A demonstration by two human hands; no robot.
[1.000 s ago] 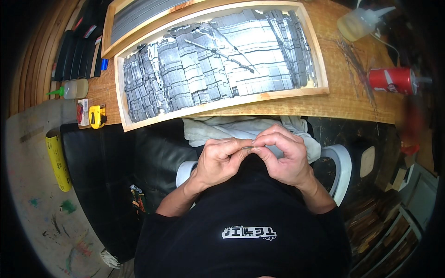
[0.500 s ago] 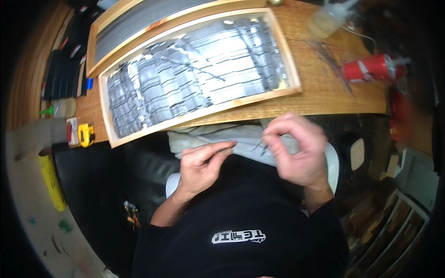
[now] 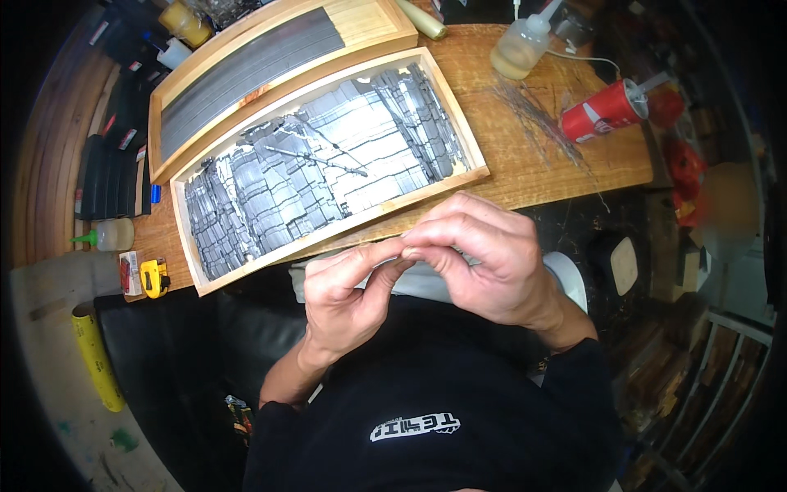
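Observation:
My left hand [image 3: 348, 289] and my right hand [image 3: 484, 261] meet at their fingertips in front of my dark shirt, just off the table's near edge. Thumb and forefinger are pinched together on each. Whatever lies between them is small and mostly hidden. Beyond them, a shallow wooden frame [image 3: 345, 225] holds a layered relief of grey and black slate-like pieces [image 3: 287, 176]. Thin dark twig-like strips [image 3: 320, 160] lie across that relief. A bundle of thin twigs [image 3: 537, 119] rests on the table to the right.
Behind stands a second wooden frame [image 3: 385, 31] with dark strips [image 3: 254, 74]. On the table [image 3: 459, 102] are a squeeze bottle [image 3: 520, 51] and a red can [image 3: 605, 111]. At left sit a green-tipped bottle [image 3: 113, 235], a yellow tape measure [image 3: 153, 279] and a yellow tube [image 3: 97, 357].
My right hand has moved left and its fingertips now touch those of my left hand. Earlier the hands were apart, with a thin dark piece showing at the right fingers. The view has shifted.

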